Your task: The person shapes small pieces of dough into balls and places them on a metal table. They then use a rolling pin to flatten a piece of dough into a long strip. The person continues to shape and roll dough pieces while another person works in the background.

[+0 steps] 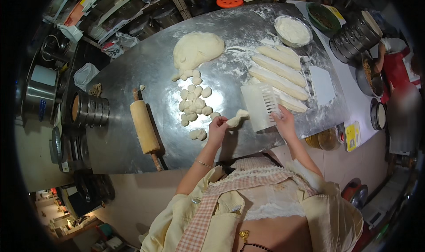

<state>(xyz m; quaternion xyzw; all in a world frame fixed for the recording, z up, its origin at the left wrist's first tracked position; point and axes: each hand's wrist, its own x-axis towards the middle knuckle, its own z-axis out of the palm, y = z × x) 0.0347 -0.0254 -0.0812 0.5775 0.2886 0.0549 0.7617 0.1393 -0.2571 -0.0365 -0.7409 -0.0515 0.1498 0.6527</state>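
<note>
My left hand (218, 129) grips one end of a short strip of dough (237, 118) above the metal worktable. In my right hand (284, 120) is a white plastic scraper with slots (260, 106), held just right of the strip. Small dough pieces (192, 102) lie in a cluster beyond my left hand, and a large dough mass (199, 49) rests behind them. Several floured dough logs (279, 74) lie side by side past the scraper, partly hidden by it. A wooden rolling pin (144, 127) lies at the left.
A bowl of flour (293, 31) stands at the back right, near a flat white scraper (322, 85). Stacked metal steamers (355, 37) and a metal bowl with filling (370, 77) are on the right, where another person's arm (380, 57) reaches in. More steamers (90, 109) stand left.
</note>
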